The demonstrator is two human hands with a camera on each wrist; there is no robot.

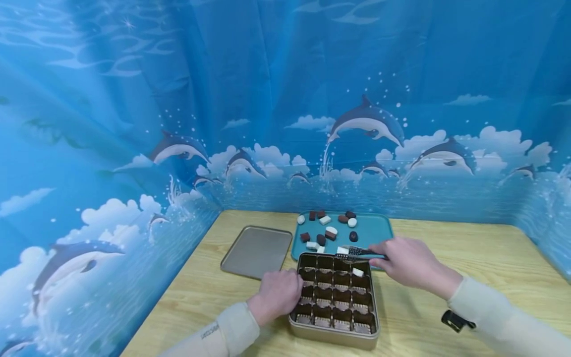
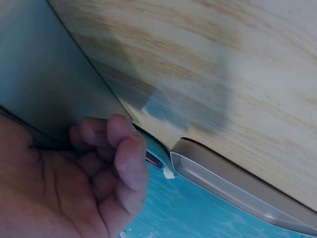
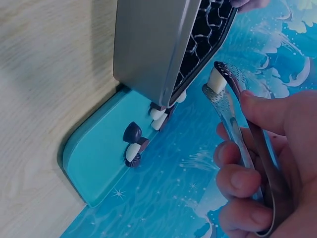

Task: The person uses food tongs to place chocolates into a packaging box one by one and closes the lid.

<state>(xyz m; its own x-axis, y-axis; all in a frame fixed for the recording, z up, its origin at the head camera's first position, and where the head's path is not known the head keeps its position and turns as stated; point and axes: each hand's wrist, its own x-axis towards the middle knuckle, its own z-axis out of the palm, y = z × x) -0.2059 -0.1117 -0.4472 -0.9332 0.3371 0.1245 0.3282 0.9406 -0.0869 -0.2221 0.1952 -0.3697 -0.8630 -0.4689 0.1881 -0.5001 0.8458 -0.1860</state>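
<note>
My left hand [image 1: 277,292] grips the left rim of a bronze metal box [image 1: 332,338] with a brown insert divided into several compartments. Its curled fingers lie against the box wall [image 2: 54,64] in the left wrist view. With thumb and fingers my right hand [image 1: 408,260] holds perforated metal tongs [image 3: 262,158]. Between the tong tips is a white chocolate [image 3: 216,79], raised over the back edge of the box. Another white chocolate [image 1: 358,272] sits in the back right compartment.
Behind the box, a teal tray [image 1: 374,230] carries several dark, brown and white chocolates [image 1: 353,236]. A flat bronze lid [image 1: 258,250] lies left of the tray on the wooden table [image 1: 428,317]. A dolphin-printed curtain [image 1: 285,99] hangs around the table.
</note>
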